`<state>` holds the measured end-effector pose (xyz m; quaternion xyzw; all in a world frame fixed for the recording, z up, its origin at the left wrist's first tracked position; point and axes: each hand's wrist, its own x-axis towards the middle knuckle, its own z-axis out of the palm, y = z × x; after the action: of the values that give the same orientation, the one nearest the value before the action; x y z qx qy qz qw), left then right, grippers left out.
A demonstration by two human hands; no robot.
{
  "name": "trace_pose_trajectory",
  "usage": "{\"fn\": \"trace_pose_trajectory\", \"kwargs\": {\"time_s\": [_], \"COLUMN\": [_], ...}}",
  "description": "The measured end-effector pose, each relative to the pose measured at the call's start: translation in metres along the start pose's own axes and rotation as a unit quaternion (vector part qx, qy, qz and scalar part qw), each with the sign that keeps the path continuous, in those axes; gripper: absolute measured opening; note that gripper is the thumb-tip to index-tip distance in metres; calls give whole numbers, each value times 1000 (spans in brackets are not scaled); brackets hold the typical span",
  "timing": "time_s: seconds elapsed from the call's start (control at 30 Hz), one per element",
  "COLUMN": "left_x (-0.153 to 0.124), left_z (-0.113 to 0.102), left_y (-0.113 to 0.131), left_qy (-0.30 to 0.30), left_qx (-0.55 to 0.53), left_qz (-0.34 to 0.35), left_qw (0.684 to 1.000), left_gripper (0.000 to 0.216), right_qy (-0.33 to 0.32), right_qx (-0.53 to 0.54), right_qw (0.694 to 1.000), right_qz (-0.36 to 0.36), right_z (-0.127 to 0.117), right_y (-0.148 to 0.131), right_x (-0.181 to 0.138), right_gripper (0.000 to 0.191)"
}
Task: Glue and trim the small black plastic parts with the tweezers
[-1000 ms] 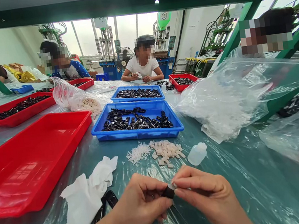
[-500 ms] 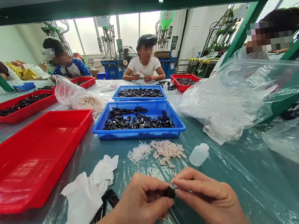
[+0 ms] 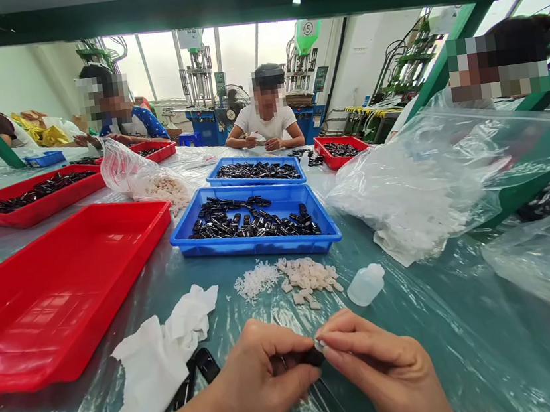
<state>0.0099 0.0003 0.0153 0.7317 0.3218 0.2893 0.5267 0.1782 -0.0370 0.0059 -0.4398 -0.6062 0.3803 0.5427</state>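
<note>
My left hand [image 3: 268, 374] is closed round a small black plastic part [image 3: 313, 356], mostly hidden by the fingers. Against the end of that part, my right hand [image 3: 379, 360] pinches a small whitish piece [image 3: 319, 344] between thumb and forefinger. Just beyond my hands lie a heap of thin white bits [image 3: 258, 280] and a heap of pale, blocky pieces [image 3: 311, 275]. A small translucent bottle [image 3: 366, 285] rests on its side to the right. Left of my left wrist, a crumpled white cloth [image 3: 157, 354] partly covers some black parts [image 3: 207, 365].
A blue tray [image 3: 259, 242] of black parts stands ahead, another blue tray [image 3: 256, 176] behind it. At left is a bare red tray [image 3: 60, 292]. Clear plastic bags [image 3: 414, 195] bulge at right. A green beam [image 3: 250, 5] crosses overhead. Several co-workers sit round the table.
My right fingertips have shifted slightly at the end of the black part, and less of the whitish piece shows. At the far left, a co-worker's hands have come into view, raised.
</note>
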Motion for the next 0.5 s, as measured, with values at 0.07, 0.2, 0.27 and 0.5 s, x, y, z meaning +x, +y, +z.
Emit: {"fn": "trace_pose_trajectory", "kwargs": {"time_s": [0.07,0.2,0.27,0.5], "left_x": [0,0,1,1], "left_z": [0,0,0,1], "left_y": [1,0,0,0], "left_qy": [1,3,4,6], "left_qx": [-3,-14,-15,-7], "left_qz": [-1,-6,-6,-10], "left_qw": [1000,1000,1000,1000], "left_gripper": [21,22,21,20], "right_qy": [1,16,19,19], "right_qx": [-24,-86,-116,-132], "right_qw": [1000,993,989,984], "right_qz": [-19,-73,-94,-118], "right_z": [0,2,2,2], "right_y": [-1,-3,-4,-1], "right_x": [0,1,0,-2], "right_gripper": [23,28,31,38]}}
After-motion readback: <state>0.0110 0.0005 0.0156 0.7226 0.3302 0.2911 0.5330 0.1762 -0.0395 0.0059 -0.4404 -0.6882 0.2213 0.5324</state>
